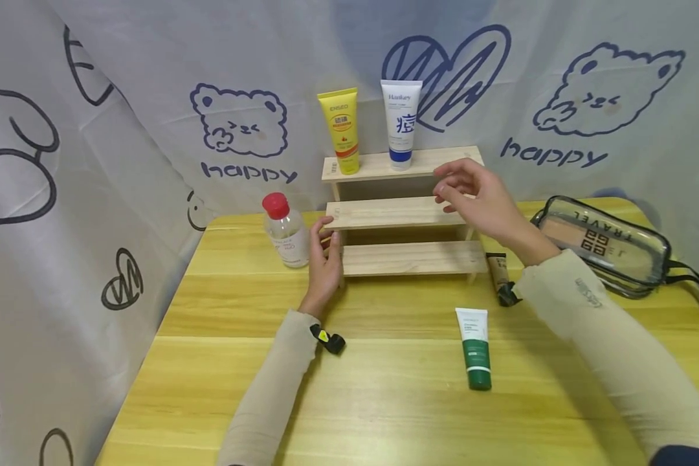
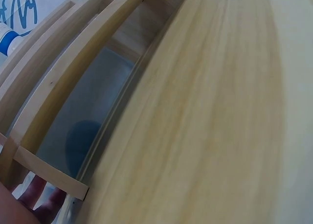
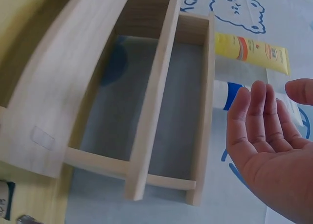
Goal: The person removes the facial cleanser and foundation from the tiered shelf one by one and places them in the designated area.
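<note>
A three-tier wooden shelf (image 1: 404, 259) stands on the table. At its left end my left hand (image 1: 325, 268) holds the side, thumb toward the front; in the left wrist view its fingers (image 2: 33, 190) show past the side bar. My right hand (image 1: 477, 200) hovers by the right end of the upper tiers, fingers loosely bent and holding nothing. On the top tier stand a yellow tube (image 1: 342, 133) and, to its right, a white tube with a blue cap (image 1: 400, 123); the right wrist view has the yellow tube (image 3: 254, 53) beyond the shelf and the white one partly behind my fingers.
A clear bottle with a red cap (image 1: 287, 233) stands left of the shelf. A green and white tube (image 1: 476, 349) lies in front. At right are a small brown tube (image 1: 499, 268) and a transparent travel pouch (image 1: 606, 243). A printed cloth (image 1: 244, 52) hangs behind.
</note>
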`<state>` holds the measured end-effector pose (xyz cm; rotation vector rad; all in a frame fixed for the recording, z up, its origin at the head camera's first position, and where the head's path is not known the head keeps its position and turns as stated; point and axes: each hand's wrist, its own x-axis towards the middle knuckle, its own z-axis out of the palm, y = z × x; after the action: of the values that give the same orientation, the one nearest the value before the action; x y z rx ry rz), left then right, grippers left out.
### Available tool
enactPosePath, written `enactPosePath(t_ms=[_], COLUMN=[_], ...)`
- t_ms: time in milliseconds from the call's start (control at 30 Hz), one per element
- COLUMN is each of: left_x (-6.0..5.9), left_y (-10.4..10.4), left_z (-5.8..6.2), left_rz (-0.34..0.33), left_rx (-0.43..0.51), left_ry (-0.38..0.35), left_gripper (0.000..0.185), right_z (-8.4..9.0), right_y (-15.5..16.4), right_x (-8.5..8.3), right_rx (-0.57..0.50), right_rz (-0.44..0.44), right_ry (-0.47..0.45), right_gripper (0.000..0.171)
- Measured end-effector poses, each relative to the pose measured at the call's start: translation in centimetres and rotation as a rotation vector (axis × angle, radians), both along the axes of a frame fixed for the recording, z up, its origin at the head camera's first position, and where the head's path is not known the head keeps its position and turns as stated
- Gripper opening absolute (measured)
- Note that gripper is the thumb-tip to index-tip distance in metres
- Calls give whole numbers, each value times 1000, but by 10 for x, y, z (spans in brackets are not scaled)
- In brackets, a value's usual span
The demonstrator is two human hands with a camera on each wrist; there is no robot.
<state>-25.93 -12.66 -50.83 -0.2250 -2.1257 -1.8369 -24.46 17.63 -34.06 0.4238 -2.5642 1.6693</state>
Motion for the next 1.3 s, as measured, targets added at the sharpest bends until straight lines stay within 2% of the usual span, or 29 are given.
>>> enactPosePath(t_ms=[200, 500, 933, 1100, 1300], left_x=[0, 3, 2, 1, 1], left_y=[1, 1, 5, 2, 0], left_z=[-1, 0, 1, 2, 1], left_rz=[4, 9, 37, 18, 4], left_rx=[16, 4, 0, 3, -13], left_ry=[2, -5, -26, -9, 0], left_gripper=[39, 39, 39, 39, 39], right_z=[13, 30, 36, 37, 37], right_y=[-4, -13, -30, -35, -42], right_x=[-16, -34, -61, -72, -86], right_rx=[21, 64, 92, 85, 92], right_rz=[-48, -73, -146, -201, -184], right_ry=[14, 48, 78, 39, -5], right_gripper=[37, 38, 37, 47, 57])
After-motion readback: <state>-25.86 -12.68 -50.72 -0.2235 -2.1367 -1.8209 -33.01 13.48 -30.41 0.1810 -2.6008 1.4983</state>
